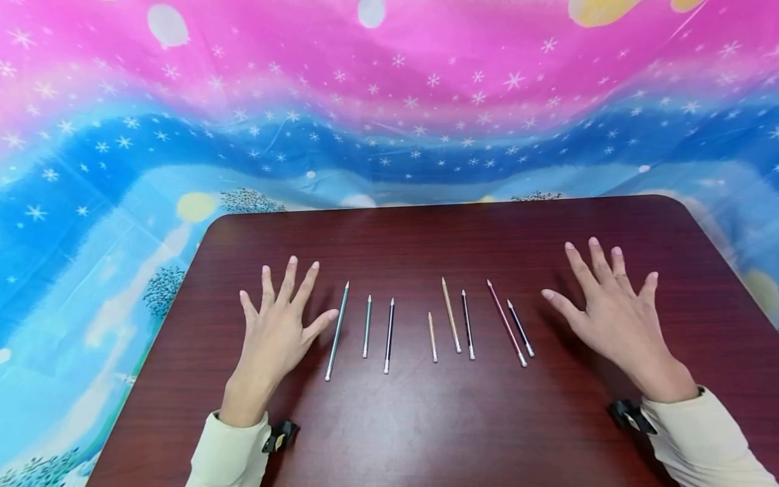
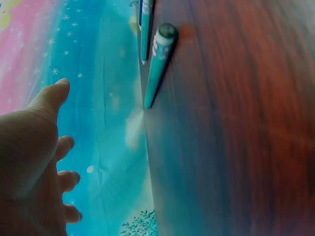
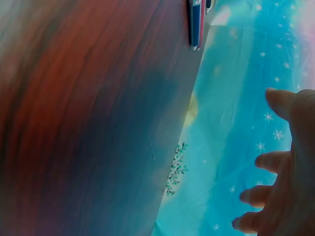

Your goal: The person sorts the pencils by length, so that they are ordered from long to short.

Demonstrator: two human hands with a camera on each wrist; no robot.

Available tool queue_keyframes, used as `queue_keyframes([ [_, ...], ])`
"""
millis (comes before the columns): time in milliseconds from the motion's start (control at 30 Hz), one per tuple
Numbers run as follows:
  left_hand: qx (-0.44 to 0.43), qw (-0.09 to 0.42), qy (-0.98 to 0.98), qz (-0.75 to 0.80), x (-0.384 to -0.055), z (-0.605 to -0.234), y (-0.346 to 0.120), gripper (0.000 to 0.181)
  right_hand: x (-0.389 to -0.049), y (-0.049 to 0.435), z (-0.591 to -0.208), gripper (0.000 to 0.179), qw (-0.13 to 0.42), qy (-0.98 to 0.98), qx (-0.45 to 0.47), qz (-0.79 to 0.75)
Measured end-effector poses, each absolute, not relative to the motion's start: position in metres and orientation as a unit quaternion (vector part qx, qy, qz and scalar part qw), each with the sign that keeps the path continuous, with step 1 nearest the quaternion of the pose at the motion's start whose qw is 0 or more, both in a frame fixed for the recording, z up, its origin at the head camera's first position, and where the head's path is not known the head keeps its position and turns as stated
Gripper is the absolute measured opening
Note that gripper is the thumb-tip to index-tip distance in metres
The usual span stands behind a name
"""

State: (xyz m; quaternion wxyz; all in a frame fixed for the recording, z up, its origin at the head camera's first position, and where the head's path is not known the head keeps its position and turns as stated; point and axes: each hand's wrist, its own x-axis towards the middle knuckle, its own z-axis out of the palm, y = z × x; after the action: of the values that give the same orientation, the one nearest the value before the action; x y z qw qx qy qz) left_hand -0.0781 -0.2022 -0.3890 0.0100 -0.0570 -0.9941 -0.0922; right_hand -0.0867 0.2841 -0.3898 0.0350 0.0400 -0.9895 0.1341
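Several pencils lie apart in a loose row on the table, tips pointing to its far side. From the left come a long teal pencil (image 1: 337, 335), a shorter teal pencil (image 1: 367, 328) and a dark blue pencil (image 1: 389, 338). Mid-row are a short tan pencil (image 1: 433, 338), a longer tan pencil (image 1: 451, 316) and a black pencil (image 1: 468, 326). A red pencil (image 1: 507, 323) and a short dark pencil (image 1: 521, 329) lie rightmost. My left hand (image 1: 274, 338), fingers spread, is nearest the long teal pencil, holding nothing. Spread and holding nothing too, my right hand (image 1: 617, 321) is right of the short dark pencil.
The dark reddish-brown table (image 1: 420, 439) has rounded far corners. Behind and beside it hangs a pink and blue cloth (image 1: 341, 122) with snowflakes. A black strap piece (image 1: 280, 437) sits at the left cuff, and another strap piece (image 1: 631, 414) at the right cuff.
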Motion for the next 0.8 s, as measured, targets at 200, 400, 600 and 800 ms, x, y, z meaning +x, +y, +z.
queue_keyframes([
  [200,-0.052,-0.009,-0.987,-0.149,-0.078,-0.391,-0.198,0.088,-0.083,0.273,-0.390,0.087,0.053,-0.983,0.047,0.169],
  [400,-0.049,-0.039,-0.972,-0.225,-0.076,-0.391,-0.195,0.087,-0.080,0.258,-0.389,0.083,0.046,-0.975,0.052,0.211],
  [600,-0.049,-0.058,-0.955,-0.286,-0.075,-0.392,-0.195,0.085,-0.078,0.245,-0.389,0.080,0.038,-0.961,0.065,0.266],
  [800,-0.050,-0.071,-0.942,-0.325,-0.075,-0.396,-0.196,0.079,-0.077,0.234,-0.391,0.071,0.050,-0.941,0.075,0.326],
])
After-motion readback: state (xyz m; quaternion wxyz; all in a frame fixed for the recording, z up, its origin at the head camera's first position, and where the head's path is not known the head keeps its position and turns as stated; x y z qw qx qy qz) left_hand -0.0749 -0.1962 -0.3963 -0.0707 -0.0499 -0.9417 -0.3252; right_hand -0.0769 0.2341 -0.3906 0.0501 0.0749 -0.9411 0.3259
